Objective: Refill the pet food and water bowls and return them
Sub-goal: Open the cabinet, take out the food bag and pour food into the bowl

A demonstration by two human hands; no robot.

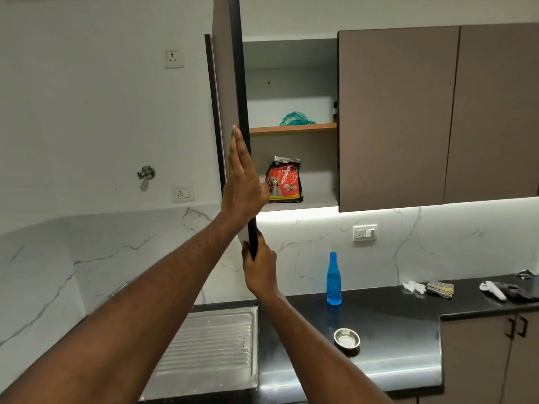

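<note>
I see the upper cabinet (291, 91) standing open, its door (233, 83) swung out edge-on toward me. On the bottom shelf of the cabinet stands a red and silver dog food bag (283, 179), upright, its top crumpled. On the orange-edged shelf (293, 128) above it lies a bunched green net (295, 119). Whether the bag is sealed I cannot tell.

My left hand (242, 182) lies flat against the door's side, fingers straight and together, pointing up, holding nothing. My right hand (259, 266) grips the door's bottom corner, thumb on one face and fingers wrapped round the other.

The dog food bag sits just to the right of my left hand, behind it in the cabinet, apart from both hands. Below, on the black countertop (393, 322), a small steel pet bowl (346, 339) stands with nothing visible in it, well below and to the right of my right hand. A blue water bottle (333, 279) stands upright farther back near the marble backsplash, filled nearly to the neck with liquid. To the left of the bowl lies the sink drainboard (210, 342). At the far right of the counter lie a folded checked cloth (441, 288) and a white controller (493, 290).
</note>
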